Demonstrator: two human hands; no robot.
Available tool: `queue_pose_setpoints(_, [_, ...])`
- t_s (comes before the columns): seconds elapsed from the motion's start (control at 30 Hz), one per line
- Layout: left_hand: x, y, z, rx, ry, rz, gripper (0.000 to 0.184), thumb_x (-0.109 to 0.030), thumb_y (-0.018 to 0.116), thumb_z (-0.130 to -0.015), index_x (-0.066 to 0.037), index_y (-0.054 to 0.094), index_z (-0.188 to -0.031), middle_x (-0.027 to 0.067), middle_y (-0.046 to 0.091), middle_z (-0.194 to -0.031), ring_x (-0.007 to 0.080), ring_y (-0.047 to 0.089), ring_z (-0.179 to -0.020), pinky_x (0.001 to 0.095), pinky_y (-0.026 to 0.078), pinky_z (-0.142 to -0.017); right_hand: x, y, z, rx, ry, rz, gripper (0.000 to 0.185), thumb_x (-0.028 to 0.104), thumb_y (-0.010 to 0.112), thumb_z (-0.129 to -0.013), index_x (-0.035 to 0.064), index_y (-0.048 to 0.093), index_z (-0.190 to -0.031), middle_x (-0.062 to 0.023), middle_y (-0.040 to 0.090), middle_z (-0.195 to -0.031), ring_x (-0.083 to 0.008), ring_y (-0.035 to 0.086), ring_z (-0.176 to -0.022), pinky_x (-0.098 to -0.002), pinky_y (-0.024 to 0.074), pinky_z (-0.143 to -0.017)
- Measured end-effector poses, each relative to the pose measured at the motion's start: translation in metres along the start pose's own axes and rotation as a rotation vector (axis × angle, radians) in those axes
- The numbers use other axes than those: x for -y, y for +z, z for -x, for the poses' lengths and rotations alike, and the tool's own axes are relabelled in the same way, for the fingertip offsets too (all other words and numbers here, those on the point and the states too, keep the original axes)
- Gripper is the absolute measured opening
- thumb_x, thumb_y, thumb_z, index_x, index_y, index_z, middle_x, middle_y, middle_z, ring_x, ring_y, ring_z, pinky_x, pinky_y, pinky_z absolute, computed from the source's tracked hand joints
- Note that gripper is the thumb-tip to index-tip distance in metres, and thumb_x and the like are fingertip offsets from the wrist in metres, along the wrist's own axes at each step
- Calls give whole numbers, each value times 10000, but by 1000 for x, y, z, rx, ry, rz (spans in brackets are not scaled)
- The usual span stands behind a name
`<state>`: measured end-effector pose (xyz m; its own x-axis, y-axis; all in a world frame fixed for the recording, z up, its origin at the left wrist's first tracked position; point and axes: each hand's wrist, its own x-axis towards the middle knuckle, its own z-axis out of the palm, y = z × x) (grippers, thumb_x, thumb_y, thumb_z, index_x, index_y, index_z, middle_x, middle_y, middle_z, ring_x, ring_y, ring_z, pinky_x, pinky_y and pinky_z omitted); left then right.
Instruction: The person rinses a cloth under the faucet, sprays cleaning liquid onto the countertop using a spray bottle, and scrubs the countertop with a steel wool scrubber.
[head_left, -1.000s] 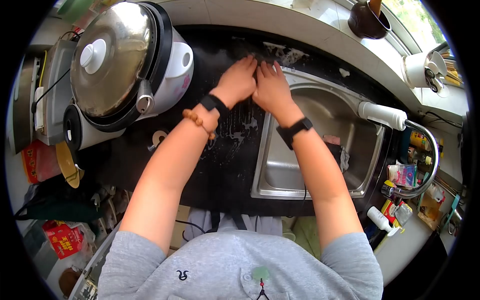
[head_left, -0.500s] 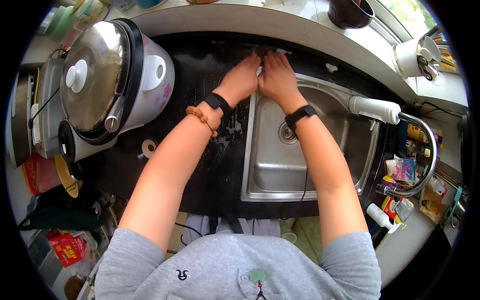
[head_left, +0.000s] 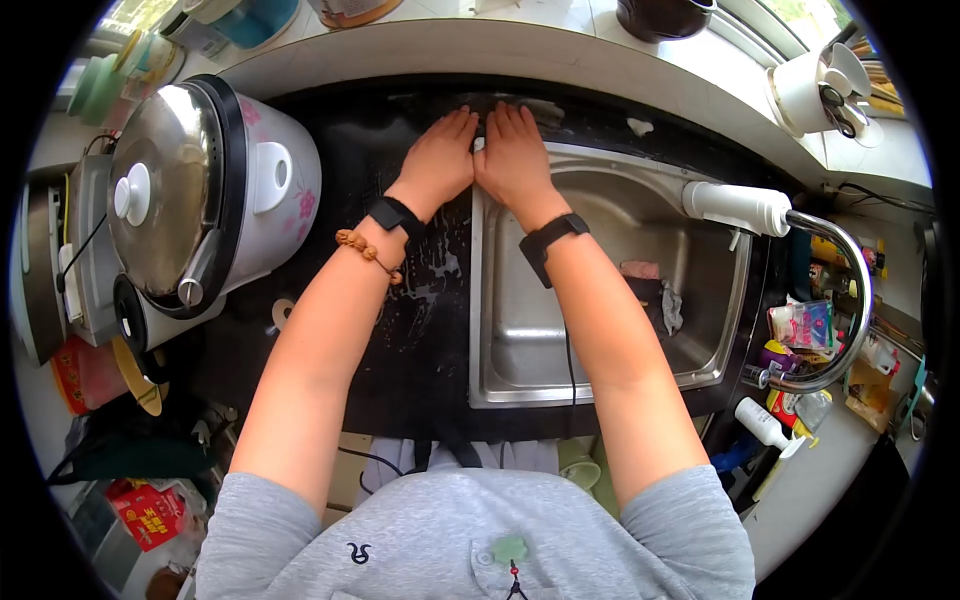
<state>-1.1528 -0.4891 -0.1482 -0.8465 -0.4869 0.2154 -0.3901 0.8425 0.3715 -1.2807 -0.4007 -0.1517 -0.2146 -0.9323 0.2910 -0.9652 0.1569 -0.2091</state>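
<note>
My left hand lies palm down on the wet black countertop, its fingers stretched toward the back edge. Beside it, thumb side close to the left, my right hand rests flat at the rear left corner of the steel sink. A small white bit shows between the hands; whether something lies under the palms is hidden. Inside the sink, partly behind my right forearm, are a grey cloth and a pinkish piece. Water streaks mark the counter left of the sink.
A large cooker with a metal lid stands on the left. The white and chrome faucet arches over the sink's right side. A dark pot and a white utensil holder stand on the rear ledge. A white bottle lies at right.
The view has shifted, so hands and sink appear farther left. My hands stay flat at the sink's rear left corner. The cloths in the sink have come into sight beside my right forearm.
</note>
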Motion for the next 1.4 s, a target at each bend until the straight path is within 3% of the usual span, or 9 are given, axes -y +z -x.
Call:
queue_pose_setpoints(0.2, [-50,34,-40,27,98,124,503,-151,520,-873,75,553,-1322,267,539,-1396,380,515,-1307,412,407,-1117,-65,-23,33,3,52,152,639,323,522,-809,-110,579,-1276,-275,565,-1368,-356,508,-1322,-450,240,-1215])
queue_pose_setpoints(0.37, [-100,65,-72,34,113,128,508,-191,540,-877,68,570,-1313,256,558,-1381,368,531,-1295,401,423,-1102,-109,-46,55,37,170,237,593,330,505,-840,-78,604,-1259,-231,570,-1381,-325,458,-1363,-487,214,-1209])
queue_pose_setpoints(0.47, [-74,43,-57,89,83,112,506,-197,547,-877,64,573,-1309,249,570,-1370,361,534,-1293,400,426,-1098,-79,-40,41,120,132,244,585,343,496,-853,-74,617,-1246,-219,572,-1384,-311,449,-1363,-501,213,-1198])
queue_pose_setpoints(0.67, [-11,-9,-4,100,25,25,463,-147,527,-867,65,589,-1274,254,580,-1352,369,539,-1284,407,439,-1085,8,-7,13,33,63,142,575,338,501,-853,-72,628,-1236,-209,591,-1360,-314,471,-1332,-483,245,-1179])
queue_pose_setpoints(0.87, [-54,18,-30,67,81,13,474,-181,537,-875,88,589,-1263,273,587,-1329,382,549,-1266,417,454,-1070,-45,-35,36,52,62,179,549,299,526,-834,-39,615,-1258,-172,598,-1360,-300,514,-1269,-478,301,-1134])
queue_pose_setpoints(1.07, [-124,62,-64,66,100,73,519,-257,594,-864,87,595,-1252,256,601,-1320,367,553,-1265,411,432,-1090,-99,-69,73,103,191,340,570,313,563,-830,-42,600,-1276,-170,590,-1368,-304,482,-1303,-481,248,-1171])
queue_pose_setpoints(1.27, [-79,30,-41,77,13,198,468,-222,579,-862,44,621,-1246,210,622,-1304,348,564,-1247,410,451,-1066,-60,-30,56,-29,184,165,579,295,555,-813,-102,596,-1232,-249,582,-1340,-365,474,-1288,-491,278,-1163])
queue_pose_setpoints(1.33, [-62,7,-30,121,-80,166,434,-176,531,-870,40,633,-1233,193,632,-1291,342,577,-1229,413,467,-1044,-31,-22,43,-68,151,63,582,285,550,-805,-122,595,-1218,-265,586,-1327,-376,486,-1268,-488,292,-1154])
queue_pose_setpoints(1.4, [-38,-4,-11,56,-45,98,425,-146,534,-854,48,638,-1217,203,632,-1288,344,577,-1230,412,470,-1042,-4,-16,32,-68,115,16,579,284,548,-806,-126,600,-1212,-275,582,-1329,-376,491,-1264,-481,294,-1154])
